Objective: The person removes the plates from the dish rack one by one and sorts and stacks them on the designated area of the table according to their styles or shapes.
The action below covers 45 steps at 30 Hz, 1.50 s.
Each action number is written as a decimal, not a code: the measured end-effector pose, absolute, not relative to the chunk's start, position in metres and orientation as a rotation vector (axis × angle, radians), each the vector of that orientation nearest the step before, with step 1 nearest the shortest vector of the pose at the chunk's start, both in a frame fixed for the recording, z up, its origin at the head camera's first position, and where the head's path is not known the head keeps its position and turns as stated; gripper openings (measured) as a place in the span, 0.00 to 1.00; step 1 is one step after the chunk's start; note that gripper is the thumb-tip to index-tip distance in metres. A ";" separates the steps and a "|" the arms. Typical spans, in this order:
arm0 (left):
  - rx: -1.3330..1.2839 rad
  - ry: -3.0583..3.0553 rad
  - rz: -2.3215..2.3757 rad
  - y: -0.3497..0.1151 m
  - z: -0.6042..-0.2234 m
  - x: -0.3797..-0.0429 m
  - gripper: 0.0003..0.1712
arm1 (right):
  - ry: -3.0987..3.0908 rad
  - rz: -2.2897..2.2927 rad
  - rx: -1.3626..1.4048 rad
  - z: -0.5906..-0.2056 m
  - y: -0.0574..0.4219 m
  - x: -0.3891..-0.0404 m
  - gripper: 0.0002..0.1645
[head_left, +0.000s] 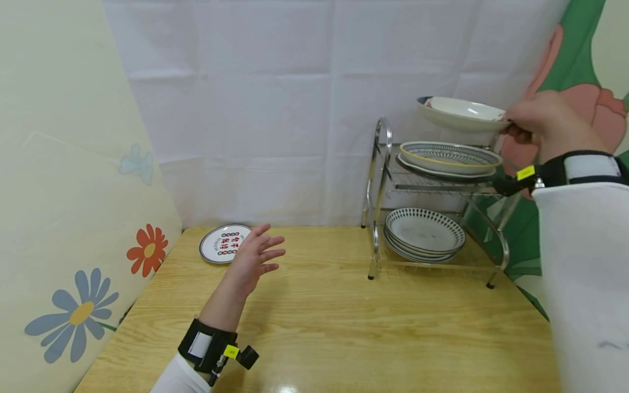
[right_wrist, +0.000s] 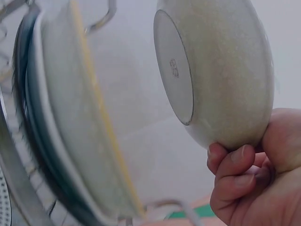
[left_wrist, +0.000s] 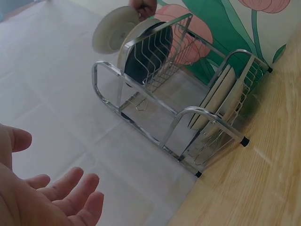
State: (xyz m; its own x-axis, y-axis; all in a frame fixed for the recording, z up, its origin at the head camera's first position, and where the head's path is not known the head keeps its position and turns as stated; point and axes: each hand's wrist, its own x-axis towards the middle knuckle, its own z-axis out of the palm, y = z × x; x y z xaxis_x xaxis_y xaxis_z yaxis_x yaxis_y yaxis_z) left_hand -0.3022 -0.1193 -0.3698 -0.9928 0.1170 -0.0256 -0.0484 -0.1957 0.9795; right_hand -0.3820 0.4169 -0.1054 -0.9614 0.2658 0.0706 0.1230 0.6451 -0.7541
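My right hand [head_left: 550, 120] pinches the rim of a white plate [head_left: 464, 113] from its right side, holding it in the air above the upper shelf of a metal dish rack [head_left: 385, 185]. In the right wrist view the underside of that plate [right_wrist: 221, 70] shows, with thumb and curled fingers at its edge. Just below it, a yellow-rimmed plate [head_left: 449, 158] lies on top of other plates on the upper shelf. My left hand [head_left: 253, 259] hovers over the table with fingers spread, holding nothing. It partly overlaps a white plate with red characters [head_left: 221, 245].
On the rack's lower shelf sits a stack of plates with a dark patterned rim [head_left: 425, 232]. The rack stands at the back right of the wooden table [head_left: 314, 327]. A white cloth [head_left: 255, 109] hangs behind, and painted walls [head_left: 64, 191] flank both sides.
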 end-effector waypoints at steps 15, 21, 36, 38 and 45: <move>0.296 1.911 2.216 -0.117 -0.364 -0.296 0.33 | -2.484 1.654 0.118 -0.105 0.313 -0.376 0.08; 0.313 1.882 2.221 -0.114 -0.360 -0.292 0.35 | -2.497 1.655 0.245 -0.133 0.260 -0.363 0.15; 0.362 1.887 2.241 -0.108 -0.350 -0.278 0.34 | -2.650 1.671 0.329 -0.237 0.191 -0.341 0.22; 0.373 1.890 2.246 -0.106 -0.350 -0.276 0.35 | -2.660 1.669 0.323 -0.251 0.187 -0.340 0.21; 0.349 1.952 2.199 -0.098 -0.353 -0.276 0.36 | -2.615 1.743 0.330 -0.297 0.179 -0.336 0.20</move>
State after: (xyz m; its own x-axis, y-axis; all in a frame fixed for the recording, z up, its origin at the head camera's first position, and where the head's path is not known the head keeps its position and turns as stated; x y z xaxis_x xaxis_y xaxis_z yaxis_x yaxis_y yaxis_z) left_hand -0.2761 -0.0983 -0.3529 -0.9563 0.2872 0.0555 0.0211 -0.1216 0.9924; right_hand -0.3361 0.1792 -0.2966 -0.9780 -0.1828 0.1002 -0.1628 0.3697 -0.9148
